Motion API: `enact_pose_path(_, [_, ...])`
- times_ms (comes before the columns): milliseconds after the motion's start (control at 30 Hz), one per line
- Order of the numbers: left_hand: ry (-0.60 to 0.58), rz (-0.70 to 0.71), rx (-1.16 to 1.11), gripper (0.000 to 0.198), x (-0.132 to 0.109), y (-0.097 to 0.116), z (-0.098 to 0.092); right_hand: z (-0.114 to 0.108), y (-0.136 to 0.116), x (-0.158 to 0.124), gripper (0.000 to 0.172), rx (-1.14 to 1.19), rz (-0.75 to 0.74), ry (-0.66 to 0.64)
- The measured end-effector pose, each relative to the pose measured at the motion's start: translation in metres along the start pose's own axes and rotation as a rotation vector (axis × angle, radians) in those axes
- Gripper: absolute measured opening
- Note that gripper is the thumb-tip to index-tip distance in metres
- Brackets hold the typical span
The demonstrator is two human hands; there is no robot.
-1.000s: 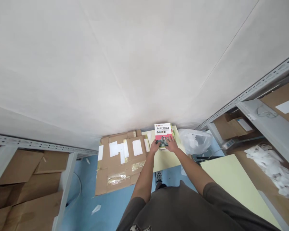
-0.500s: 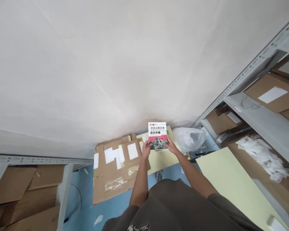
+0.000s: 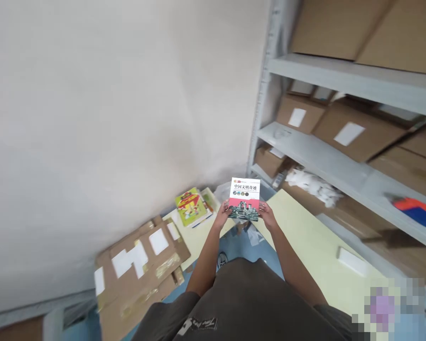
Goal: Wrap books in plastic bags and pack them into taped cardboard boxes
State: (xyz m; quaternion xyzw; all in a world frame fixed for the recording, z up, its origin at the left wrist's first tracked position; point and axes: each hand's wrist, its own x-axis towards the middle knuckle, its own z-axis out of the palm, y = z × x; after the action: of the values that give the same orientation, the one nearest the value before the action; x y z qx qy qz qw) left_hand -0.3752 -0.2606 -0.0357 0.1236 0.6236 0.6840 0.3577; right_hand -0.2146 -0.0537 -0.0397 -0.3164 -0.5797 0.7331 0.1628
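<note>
Both hands hold one book (image 3: pixel 245 198) with a white top, a pink band and a dark picture at the bottom, lifted in front of me. My left hand (image 3: pixel 222 216) grips its lower left corner and my right hand (image 3: pixel 267 214) its lower right corner, fingers closed on the cover. Below and to the left, a green and yellow book (image 3: pixel 190 207) lies on top of a small stack on a pale yellow table (image 3: pixel 199 235).
Flattened cardboard boxes (image 3: pixel 138 265) lean by the white wall at lower left. A second pale yellow table (image 3: pixel 315 241) runs to the right. Grey metal shelving (image 3: pixel 326 151) with cardboard boxes and white packing scraps (image 3: pixel 314 184) fills the right side. The floor is blue.
The book has been lifted off the stack and carried to the right as my head turned right. The green and yellow book beneath it is now uncovered.
</note>
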Motion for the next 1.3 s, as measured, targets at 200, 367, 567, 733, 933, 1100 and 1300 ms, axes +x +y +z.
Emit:
enact_pose_path(200, [-0.355,-0.124,-0.013,0.089,0.02,-0.016,0.141,-0.145,-0.014,-0.069,0.063,0.166,-0.023,0.24])
enact_pose_path(367, [-0.556,-0.188,-0.019,0.093,0.017,-0.042,0.252,-0.235,-0.013,-0.144,0.061,0.336,-0.072,0.397])
enact_pose_path(567, [-0.76,-0.246,0.032,0.095,0.016,-0.057,0.338,-0.282,-0.016,-0.198,0.065,0.461,-0.122,0.551])
enact_pose_path(733, [-0.83,-0.243,0.181,0.089,0.043,-0.055,0.36,-0.279,-0.014,-0.193,0.068,0.511,-0.153,0.675])
enact_pose_path(933, [-0.698,0.113,0.426,0.052,0.067,-0.041,0.377,-0.254,-0.018,-0.161,0.06,0.325,-0.216,0.857])
enact_pose_path(1100, [-1.02,0.032,0.319,0.078,0.051,-0.043,0.398,-0.217,-0.02,-0.113,0.041,-0.108,-0.312,0.892])
enact_pose_path(1300, [-1.058,0.006,0.19,0.082,0.075,-0.028,0.392,-0.193,-0.015,-0.079,0.054,-0.201,-0.332,0.813])
